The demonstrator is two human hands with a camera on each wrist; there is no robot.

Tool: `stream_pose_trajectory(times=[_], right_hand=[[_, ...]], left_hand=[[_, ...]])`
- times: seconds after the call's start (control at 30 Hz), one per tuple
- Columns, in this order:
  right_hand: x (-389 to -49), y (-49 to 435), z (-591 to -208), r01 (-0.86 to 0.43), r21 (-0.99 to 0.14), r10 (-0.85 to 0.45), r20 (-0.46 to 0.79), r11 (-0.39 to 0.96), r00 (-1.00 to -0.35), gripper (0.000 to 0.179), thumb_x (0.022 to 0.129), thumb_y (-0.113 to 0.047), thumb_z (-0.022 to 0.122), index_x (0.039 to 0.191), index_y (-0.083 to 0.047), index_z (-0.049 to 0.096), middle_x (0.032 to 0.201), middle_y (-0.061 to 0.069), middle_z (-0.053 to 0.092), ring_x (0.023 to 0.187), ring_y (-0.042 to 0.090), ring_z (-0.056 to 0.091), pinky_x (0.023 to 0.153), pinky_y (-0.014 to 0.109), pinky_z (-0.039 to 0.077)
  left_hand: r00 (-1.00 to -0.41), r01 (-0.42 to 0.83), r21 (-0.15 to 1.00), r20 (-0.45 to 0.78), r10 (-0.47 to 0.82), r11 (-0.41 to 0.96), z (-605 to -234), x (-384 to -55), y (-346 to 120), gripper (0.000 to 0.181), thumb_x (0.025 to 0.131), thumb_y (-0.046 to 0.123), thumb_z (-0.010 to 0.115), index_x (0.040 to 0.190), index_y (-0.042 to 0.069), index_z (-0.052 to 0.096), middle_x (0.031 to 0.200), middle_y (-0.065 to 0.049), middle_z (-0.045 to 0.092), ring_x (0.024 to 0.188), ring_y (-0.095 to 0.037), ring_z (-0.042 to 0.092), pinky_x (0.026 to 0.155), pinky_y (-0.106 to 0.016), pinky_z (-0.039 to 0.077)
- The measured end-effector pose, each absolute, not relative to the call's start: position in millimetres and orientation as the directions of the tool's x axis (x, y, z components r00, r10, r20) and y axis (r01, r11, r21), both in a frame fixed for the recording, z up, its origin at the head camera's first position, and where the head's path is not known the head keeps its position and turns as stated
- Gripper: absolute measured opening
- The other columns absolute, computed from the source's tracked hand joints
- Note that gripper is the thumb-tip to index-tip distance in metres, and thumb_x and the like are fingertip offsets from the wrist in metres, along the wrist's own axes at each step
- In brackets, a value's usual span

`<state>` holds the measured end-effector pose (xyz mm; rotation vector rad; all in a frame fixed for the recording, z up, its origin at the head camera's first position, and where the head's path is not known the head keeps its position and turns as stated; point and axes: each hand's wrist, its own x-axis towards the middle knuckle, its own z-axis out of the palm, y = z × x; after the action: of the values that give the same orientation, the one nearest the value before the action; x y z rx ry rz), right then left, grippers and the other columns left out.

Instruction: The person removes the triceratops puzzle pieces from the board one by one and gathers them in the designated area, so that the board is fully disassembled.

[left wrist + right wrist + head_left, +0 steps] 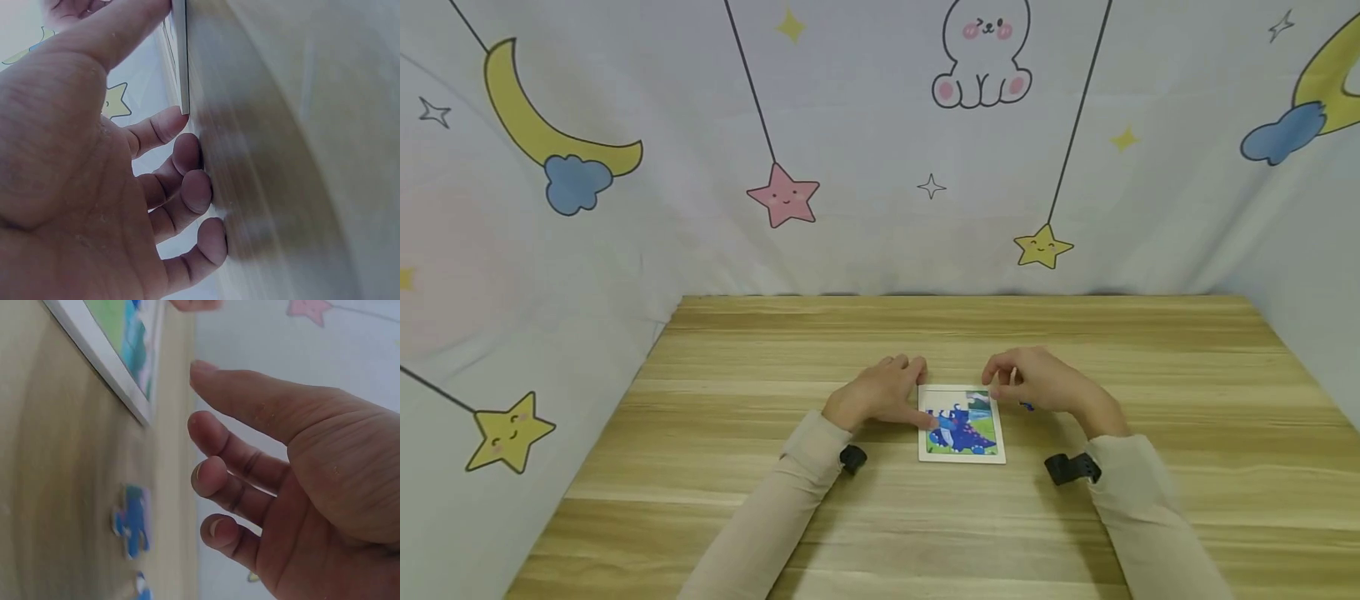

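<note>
1. Head view: your puzzle tray (962, 458) lies flat on the table (760, 358) between your hands; dinosaur picture (964, 440) mostly filled in, along with the strip nearest your right hand; bare patch (943, 400) left at the far end, just beside your left hand's fingers; judged well past halfway, not complete. Your left hand (880, 393) lies spread, thumb over the picture, index at the far corner, likely steadying the tray; your right hand (1041, 382) hangs by the opposite far corner, fingers loosely bent; blue loose piece (1027, 406) under it. Backdrop (865, 108) beyond your hands carries drawn stars, moons and an animal, no lettering; no brand or label readable on tray or wristbands (1072, 468).

2. Left wrist view: your index fingertip meets the tray's corner; the other fingers are relaxed, tips seemingly on the table; your thumb tip runs out of view; nothing gripped here; no writing on the tray's edge.

3. Right wrist view: your thumb and visible fingers stand apart, nothing seen between them; index seems hidden; two loose pieces below your hand, beside the tray, one cut off by the frame; these remain to be fitted, I judge; no print legible.
</note>
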<state>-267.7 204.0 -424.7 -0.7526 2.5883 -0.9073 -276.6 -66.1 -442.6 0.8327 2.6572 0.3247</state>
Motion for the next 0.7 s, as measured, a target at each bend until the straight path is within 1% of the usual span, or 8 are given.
stream_pose_trajectory(times=[0.13, 0.27, 0.47, 0.6, 0.7], right_hand=[[-268, 190, -432, -0.401, -0.617, -0.588, -0.126, 0.678, -0.799, 0.022, 0.089, -0.011, 0.076, 0.109, -0.006, 0.067, 0.08, 0.001, 0.056, 0.07, 0.015, 0.049, 0.062, 0.029, 0.042], [-269, 184, -438, -0.403, -0.573, -0.576, -0.151, 0.713, -0.803, 0.033, 0.083, -0.015, 0.082, 0.109, -0.007, 0.064, 0.08, 0.003, 0.054, 0.072, 0.014, 0.047, 0.066, 0.031, 0.039], [-269, 182, -440, -0.391, -0.565, -0.562, -0.161, 0.727, -0.812, 0.033, 0.082, -0.014, 0.084, 0.108, -0.01, 0.064, 0.08, 0.003, 0.053, 0.072, 0.015, 0.047, 0.067, 0.032, 0.039], [-268, 182, -440, -0.384, -0.582, -0.569, -0.17, 0.717, -0.805, 0.032, 0.083, -0.011, 0.082, 0.109, -0.008, 0.063, 0.079, 0.002, 0.053, 0.072, 0.015, 0.047, 0.067, 0.031, 0.04], [-268, 182, -442, -0.387, -0.589, -0.577, -0.171, 0.71, -0.798, 0.033, 0.084, -0.01, 0.081, 0.11, -0.007, 0.061, 0.084, 0.003, 0.051, 0.077, 0.017, 0.047, 0.071, 0.032, 0.04]], left_hand=[[-0.773, 0.509, 0.31, -0.247, 0.585, 0.803, -443, -277, -66, 0.06, 0.082, 0.058, 0.076, 0.114, 0.016, 0.047, 0.098, -0.001, 0.048, 0.088, -0.018, 0.046, 0.075, -0.032, 0.041], [-0.77, 0.511, 0.312, -0.248, 0.588, 0.801, -443, -278, -66, 0.06, 0.082, 0.058, 0.075, 0.114, 0.017, 0.046, 0.098, -0.001, 0.048, 0.087, -0.018, 0.046, 0.074, -0.032, 0.041], [-0.764, 0.518, 0.319, -0.245, 0.597, 0.794, -443, -278, -67, 0.061, 0.082, 0.058, 0.076, 0.114, 0.016, 0.046, 0.098, -0.001, 0.048, 0.087, -0.018, 0.046, 0.074, -0.032, 0.041], [-0.764, 0.523, 0.312, -0.241, 0.599, 0.793, -443, -278, -67, 0.061, 0.082, 0.058, 0.076, 0.113, 0.015, 0.047, 0.098, -0.001, 0.048, 0.088, -0.018, 0.046, 0.075, -0.032, 0.041], [-0.766, 0.521, 0.311, -0.241, 0.596, 0.795, -444, -278, -67, 0.06, 0.082, 0.058, 0.076, 0.113, 0.016, 0.046, 0.098, -0.001, 0.048, 0.089, -0.018, 0.046, 0.076, -0.032, 0.041]])
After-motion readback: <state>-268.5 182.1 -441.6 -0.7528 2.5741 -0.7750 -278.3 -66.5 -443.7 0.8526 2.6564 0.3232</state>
